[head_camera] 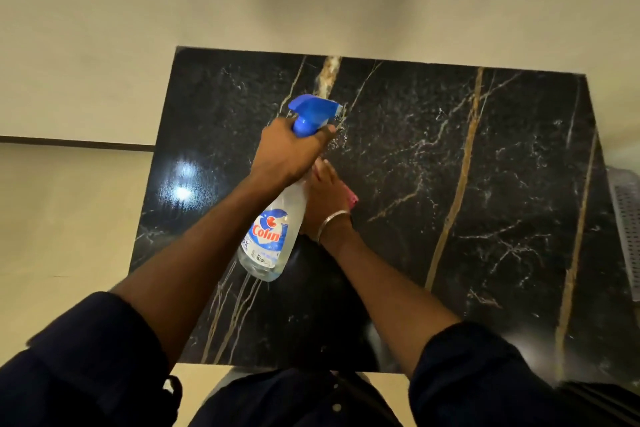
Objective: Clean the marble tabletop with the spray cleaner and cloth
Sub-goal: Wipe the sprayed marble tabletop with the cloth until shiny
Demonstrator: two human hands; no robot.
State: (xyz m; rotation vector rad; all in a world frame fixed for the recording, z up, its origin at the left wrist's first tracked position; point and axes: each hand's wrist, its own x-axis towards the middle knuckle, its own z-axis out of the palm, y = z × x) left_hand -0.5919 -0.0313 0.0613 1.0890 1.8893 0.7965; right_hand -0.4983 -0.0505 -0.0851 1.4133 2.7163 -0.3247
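Near the tabletop's close edge, two forearms in dark rolled sleeves reach out over the black marble tabletop with gold and white veins and cross toward its middle. The left hand is clamped around the neck of a clear plastic spray bottle with a blue trigger head and a red-and-blue label; the bottle hangs tilted, base toward the near edge, nozzle pointing at the far edge. Just beside and partly under it, the right hand, a metal bangle on its wrist, lies flat on a pink cloth pressed to the marble; only a corner of the cloth shows, so whether the fingers are closed on it cannot be told.

Fine droplets speckle the marble just beyond the nozzle, so the spraying step looks to be in hand. The next move probably calls for sweeping the cloth through the wet patch toward the far edge while the bottle lifts clear.
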